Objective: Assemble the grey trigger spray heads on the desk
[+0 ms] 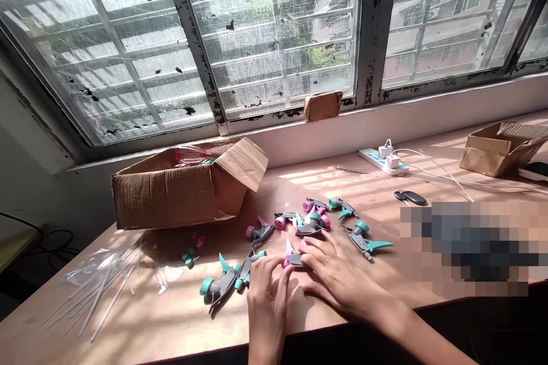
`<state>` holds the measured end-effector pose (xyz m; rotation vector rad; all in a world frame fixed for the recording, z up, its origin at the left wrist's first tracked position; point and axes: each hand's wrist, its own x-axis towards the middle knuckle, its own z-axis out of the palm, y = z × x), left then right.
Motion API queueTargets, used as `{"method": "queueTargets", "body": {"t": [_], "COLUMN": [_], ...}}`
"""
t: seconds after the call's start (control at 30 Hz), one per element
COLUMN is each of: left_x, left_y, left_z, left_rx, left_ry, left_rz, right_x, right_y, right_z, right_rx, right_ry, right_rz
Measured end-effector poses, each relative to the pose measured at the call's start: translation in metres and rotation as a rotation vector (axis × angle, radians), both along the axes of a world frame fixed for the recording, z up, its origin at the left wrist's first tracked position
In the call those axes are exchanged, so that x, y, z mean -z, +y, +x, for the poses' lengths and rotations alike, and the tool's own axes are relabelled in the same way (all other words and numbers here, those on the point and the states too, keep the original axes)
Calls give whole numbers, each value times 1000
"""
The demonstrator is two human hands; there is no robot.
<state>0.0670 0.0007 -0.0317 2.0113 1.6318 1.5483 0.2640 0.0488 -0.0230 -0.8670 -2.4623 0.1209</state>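
Between my hands, low over the near part of the table, is a grey trigger spray head [295,259] with a pink trigger and a pink nozzle. My left hand [266,288] has its thumb and forefinger closed at the nozzle end. The fingers of my right hand [331,276] curl over the grey body from the other side and partly hide it. Just left of my left hand lie grey spray heads [220,285] with teal parts. Beyond my hands is a loose group of similar spray heads [312,222] in pink and teal. Another teal-trigger head [363,239] lies to the right.
An open cardboard box [166,199] holding clear red-tinted items stands at the back left. Thin plastic tubes [100,293], clear bags and small caps [188,256] lie at left. Toward the back right are a power strip [384,161], keys [410,198] and a smaller carton [490,151].
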Motion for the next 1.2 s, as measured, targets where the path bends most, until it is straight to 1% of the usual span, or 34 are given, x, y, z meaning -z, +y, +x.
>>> {"method": "queueTargets", "body": {"t": [0.07,0.1,0.2,0.3,0.4,0.5,0.6,0.7,0.83,1.0,1.13,1.2], "left_x": [-1,-1,-2,-6,-9,-9,-8,-10,-11,-14,-18,-19], "left_y": [-2,-2,-1,1,0,0,3,9,13,7,1,-2], "left_z": [3,5,12,16,18,16,15,16,21,23,22,22], "left_rx": [52,87,175,180,168,180,242,310,326,352,451,466], "left_ry": [-16,-21,6,29,45,34,-41,-82,-117,-205,-283,-356], "left_rz": [-1,-16,-126,-271,-347,-334,-308,-338,-377,-389,-333,-330], "right_x": [6,8,11,11,12,13,12,12,11,11,10,9], "right_y": [-5,-6,-7,-6,-7,-10,-10,-9,-8,-8,-9,-8], "right_z": [14,21,37,43,43,44,45,46,46,44,45,46], "right_rx": [36,50,37,16,-6,-52,-78,-78,-58,-85,-77,-61], "right_ry": [51,81,183,287,340,366,380,389,409,401,395,398], "right_rz": [18,4,-108,-181,-179,-142,-109,-49,17,-44,-77,-104]}}
